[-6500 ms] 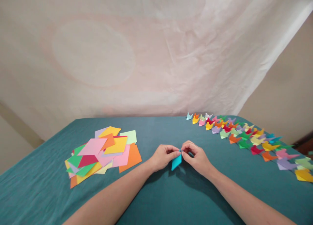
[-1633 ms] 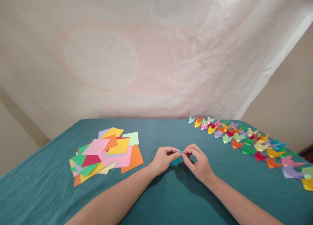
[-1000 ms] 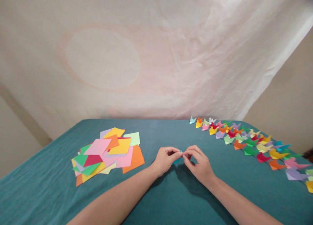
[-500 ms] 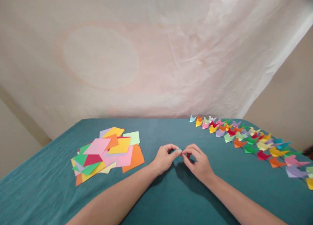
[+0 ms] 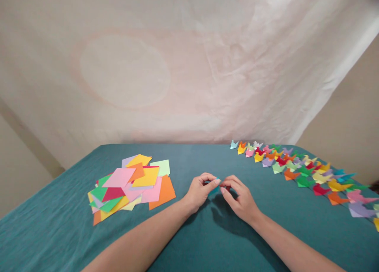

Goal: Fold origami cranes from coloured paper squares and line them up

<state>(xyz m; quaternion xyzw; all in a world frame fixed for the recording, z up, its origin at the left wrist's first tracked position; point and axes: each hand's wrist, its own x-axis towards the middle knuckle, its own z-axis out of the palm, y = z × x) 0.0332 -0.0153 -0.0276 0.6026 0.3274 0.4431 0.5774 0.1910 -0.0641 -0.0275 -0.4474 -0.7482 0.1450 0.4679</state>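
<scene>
My left hand [image 5: 201, 191] pinches a small piece of folded blue paper [image 5: 218, 179] between thumb and fingers. Only a thin blue edge shows at the fingertips; the rest is hidden behind the hand, so its folded shape cannot be made out. Close on the right is my right hand [image 5: 239, 195], its fingers curved and thumb tip a little apart from the index finger. Nothing shows between those fingers, and their tips are just beside the blue paper. Both hands are just above the teal cloth, casting shadows on it.
A loose pile of coloured paper squares [image 5: 127, 189] lies to the left. Rows of small folded paper birds [image 5: 304, 171] in many colours run along the right side. Teal cloth [image 5: 189, 240] covers the table, and a pale sheet [image 5: 189, 74] hangs behind its far edge.
My right fingertips have parted slightly from the blue paper and from my left fingertips. The left hand keeps its pinch. The whole view has shifted a little.
</scene>
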